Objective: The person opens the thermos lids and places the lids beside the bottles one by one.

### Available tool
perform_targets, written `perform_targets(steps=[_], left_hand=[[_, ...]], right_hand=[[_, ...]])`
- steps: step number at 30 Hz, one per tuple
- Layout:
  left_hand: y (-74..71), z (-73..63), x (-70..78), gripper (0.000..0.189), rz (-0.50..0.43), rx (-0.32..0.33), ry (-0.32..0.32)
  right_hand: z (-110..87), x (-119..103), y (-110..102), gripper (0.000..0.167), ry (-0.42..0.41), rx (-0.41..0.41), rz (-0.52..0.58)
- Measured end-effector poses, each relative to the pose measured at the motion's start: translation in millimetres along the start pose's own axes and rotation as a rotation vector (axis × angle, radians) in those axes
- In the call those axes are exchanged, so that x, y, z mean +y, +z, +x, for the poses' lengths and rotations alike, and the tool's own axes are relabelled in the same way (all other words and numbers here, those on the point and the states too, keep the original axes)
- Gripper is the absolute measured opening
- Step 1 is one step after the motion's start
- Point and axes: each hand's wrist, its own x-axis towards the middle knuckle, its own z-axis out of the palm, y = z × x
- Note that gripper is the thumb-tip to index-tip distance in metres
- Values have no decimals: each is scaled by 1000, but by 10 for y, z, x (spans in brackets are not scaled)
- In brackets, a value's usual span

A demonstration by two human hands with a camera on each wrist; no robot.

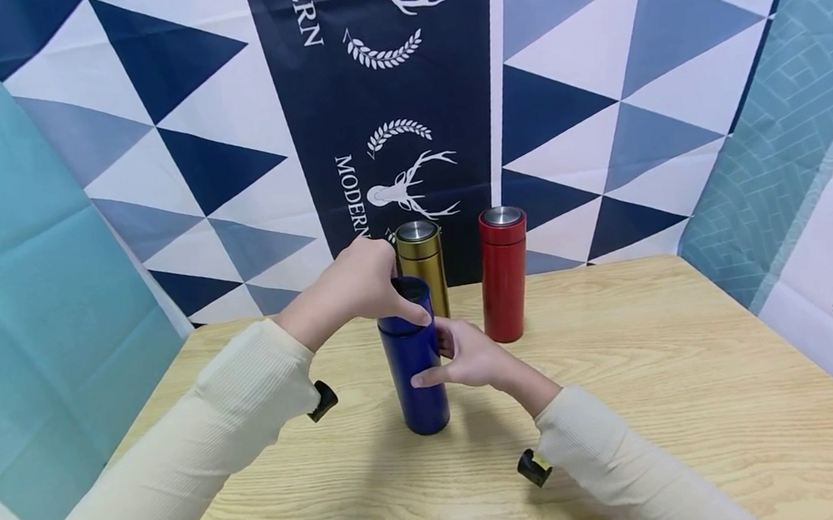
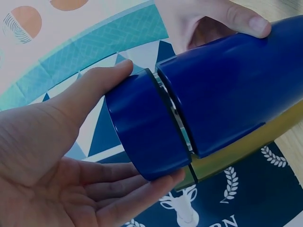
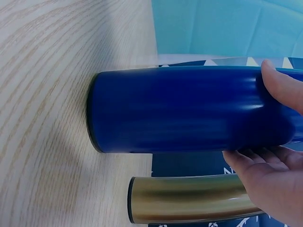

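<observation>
A blue thermos flask [image 1: 421,398] stands upright on the wooden table in front of me. My left hand [image 1: 362,286] grips its blue lid [image 2: 144,125] from above, thumb on one side and fingers on the other. Between lid and body, the left wrist view shows a narrow gap with a strip of shiny metal in it. Lower down, my right hand [image 1: 474,356] holds the flask's body from the right, with its thumb across the near side. Part of the right hand's fingers is hidden behind the flask.
Close behind the blue flask stands a gold thermos flask [image 1: 435,279], partly covered by it. A red thermos flask [image 1: 505,285] is farther right on the table [image 1: 620,341]. Patterned cloth [image 1: 566,95] hangs behind the table's back edge, and a teal cloth [image 1: 33,272] borders the left.
</observation>
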Motion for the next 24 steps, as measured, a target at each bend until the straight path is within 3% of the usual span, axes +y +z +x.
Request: perform_targets(steps=[16, 21, 24], left_hand=[[-9, 11, 80, 54, 53, 0, -91], [-36, 23, 54, 66, 86, -50, -79], [-81, 31, 14, 63, 93, -119, -27]], right_hand=[[6, -8, 5, 76, 27, 8, -7], [-6, 3, 11, 80, 46, 21, -25], [-15, -1, -1, 83, 50, 28, -37]])
